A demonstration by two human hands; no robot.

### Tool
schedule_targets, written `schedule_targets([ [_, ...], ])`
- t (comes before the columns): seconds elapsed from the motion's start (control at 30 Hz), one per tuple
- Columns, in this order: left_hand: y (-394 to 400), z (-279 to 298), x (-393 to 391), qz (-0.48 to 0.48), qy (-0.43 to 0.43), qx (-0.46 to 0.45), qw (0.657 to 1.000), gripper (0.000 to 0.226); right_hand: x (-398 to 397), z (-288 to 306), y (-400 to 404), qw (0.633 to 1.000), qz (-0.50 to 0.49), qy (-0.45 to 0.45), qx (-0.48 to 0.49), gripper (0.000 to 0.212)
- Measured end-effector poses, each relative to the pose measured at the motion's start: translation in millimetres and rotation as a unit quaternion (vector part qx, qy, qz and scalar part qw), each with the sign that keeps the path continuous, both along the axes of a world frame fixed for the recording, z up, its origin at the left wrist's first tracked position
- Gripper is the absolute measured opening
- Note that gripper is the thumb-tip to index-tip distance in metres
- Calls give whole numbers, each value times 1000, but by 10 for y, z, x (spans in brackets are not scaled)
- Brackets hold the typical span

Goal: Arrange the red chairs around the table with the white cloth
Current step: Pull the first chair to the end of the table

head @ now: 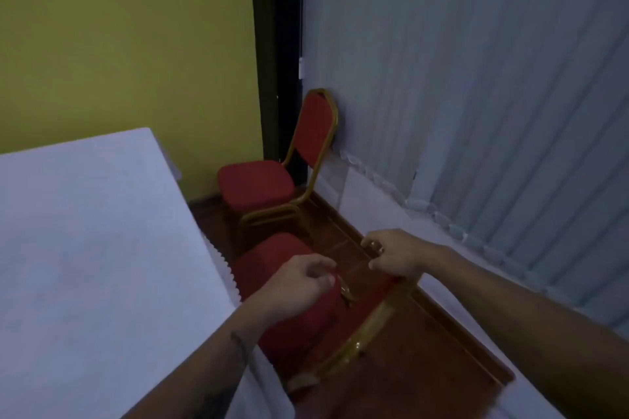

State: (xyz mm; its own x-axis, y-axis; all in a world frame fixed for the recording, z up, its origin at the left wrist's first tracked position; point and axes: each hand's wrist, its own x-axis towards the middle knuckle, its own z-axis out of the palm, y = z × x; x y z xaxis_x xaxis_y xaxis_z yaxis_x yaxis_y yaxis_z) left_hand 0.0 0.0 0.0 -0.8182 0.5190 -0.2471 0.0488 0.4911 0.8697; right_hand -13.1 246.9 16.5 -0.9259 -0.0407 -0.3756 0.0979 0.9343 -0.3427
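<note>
The table with the white cloth (85, 231) fills the left side of the head view. A red chair with a gold frame (269, 255) stands close beside it, right below me, its seat toward the table. My right hand (391, 257) rests on the top of this chair's backrest, fingers curled over it. My left hand (303, 282) hovers over the seat and backrest edge with fingers loosely bent, and I cannot see it holding anything. A second red chair (258, 184), apparently a stack of two, stands in the far corner against the blinds.
A yellow wall (129, 44) rises behind the table. Grey vertical blinds (476, 78) and a low white ledge (391, 211) run along the right. A narrow strip of brown floor (425, 350) lies between the table and the ledge.
</note>
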Motion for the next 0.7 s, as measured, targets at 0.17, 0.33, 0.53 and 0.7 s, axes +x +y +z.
schedule_targets([
  [0.17,560,-193,185,-50,-15,-73,996,54,129,-313,348,999,-3,31,35,44],
  [0.33,872,-369,304,-93,45,-155,983,64,231,-672,399,976,-19,217,16,33],
  [0.53,853,-491,347,-147,32,-203,968,78,238,-708,321,957,-30,288,15,37],
  [0.7,755,-533,133,-154,12,-198,968,60,108,-665,256,965,-26,259,29,35],
])
